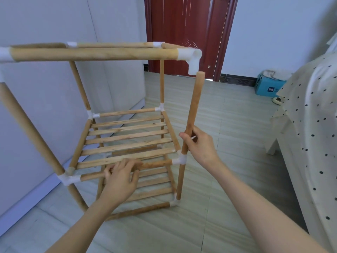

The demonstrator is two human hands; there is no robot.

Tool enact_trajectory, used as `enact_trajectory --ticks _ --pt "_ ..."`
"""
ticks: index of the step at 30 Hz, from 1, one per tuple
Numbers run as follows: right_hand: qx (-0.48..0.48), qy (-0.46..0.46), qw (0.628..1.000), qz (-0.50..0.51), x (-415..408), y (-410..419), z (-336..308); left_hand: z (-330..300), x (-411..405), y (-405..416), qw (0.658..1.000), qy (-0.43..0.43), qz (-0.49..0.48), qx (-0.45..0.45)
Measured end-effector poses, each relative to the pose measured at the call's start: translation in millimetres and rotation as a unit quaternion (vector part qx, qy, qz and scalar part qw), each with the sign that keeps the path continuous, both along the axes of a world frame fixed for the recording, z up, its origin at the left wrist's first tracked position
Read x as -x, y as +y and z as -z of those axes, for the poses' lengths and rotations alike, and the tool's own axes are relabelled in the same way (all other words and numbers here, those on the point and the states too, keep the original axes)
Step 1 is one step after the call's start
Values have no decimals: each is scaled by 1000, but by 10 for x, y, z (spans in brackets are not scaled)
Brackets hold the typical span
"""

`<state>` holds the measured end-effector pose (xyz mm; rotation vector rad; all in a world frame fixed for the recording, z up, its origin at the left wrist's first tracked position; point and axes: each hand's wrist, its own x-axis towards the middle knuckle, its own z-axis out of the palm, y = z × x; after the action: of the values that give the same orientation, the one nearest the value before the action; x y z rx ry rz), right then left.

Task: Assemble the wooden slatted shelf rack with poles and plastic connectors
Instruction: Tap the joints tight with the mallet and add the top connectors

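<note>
The wooden rack (127, 139) stands on the floor, with two slatted shelves and a top frame of poles joined by white plastic connectors. My right hand (198, 143) grips the near right upright pole (193, 110) low down; its foot sits in the middle shelf's corner connector (181, 159). The pole's top end stands free, just right of and below the open socket of the top corner connector (193, 60). My left hand (120, 177) holds the middle shelf's front rail (91, 175), fingers curled over it.
A white wall or cabinet panel (54, 88) runs along the left. A dark red door (186, 33) is behind the rack. A bed with a dotted cover (310, 125) fills the right side, and a blue box (268, 86) lies beside it.
</note>
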<state>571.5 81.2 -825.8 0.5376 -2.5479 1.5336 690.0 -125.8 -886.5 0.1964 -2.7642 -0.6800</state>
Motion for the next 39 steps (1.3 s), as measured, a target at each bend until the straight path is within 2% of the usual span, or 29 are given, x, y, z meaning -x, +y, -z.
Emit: enact_trajectory --ticks 3,6,8,10,12,13,14,16,18,20,21,24,27,39 --pt "4 4 1000 0 20 -9 -4 -324 104 135 996 87 35 -3" --pt "-39 -17 999 -18 20 -6 -39 -918 297 369 978 195 68 -38" --pt "-48 -7 998 -27 12 12 -109 -1338 444 548 970 211 75 -90" --pt "17 26 999 -25 -1 20 -287 -1697 608 724 966 199 60 -154" --pt "96 58 993 -37 33 -6 -531 -1975 698 887 950 225 42 -212" --pt "118 70 989 -49 55 -27 -644 -2083 695 953 940 278 37 -195" --pt "130 78 987 -61 74 -51 -732 -2170 690 998 929 344 32 -133" --pt "154 70 983 -76 91 -101 -820 -2294 722 1009 913 404 8 54" --pt "185 53 978 -79 71 -141 -835 -2432 825 938 936 309 -8 169" --pt "188 57 978 -70 60 -173 -819 -2560 954 865 961 184 11 205" --pt "183 59 979 -69 61 -187 -804 -2603 991 840 967 151 27 203" --pt "174 48 980 -88 88 -257 -779 -2690 1059 795 973 160 22 162" --pt "167 36 981 -95 124 -310 -794 -2699 1076 771 966 171 25 194" --pt "194 34 974 -110 180 -298 -755 -2601 1041 722 960 161 59 223"
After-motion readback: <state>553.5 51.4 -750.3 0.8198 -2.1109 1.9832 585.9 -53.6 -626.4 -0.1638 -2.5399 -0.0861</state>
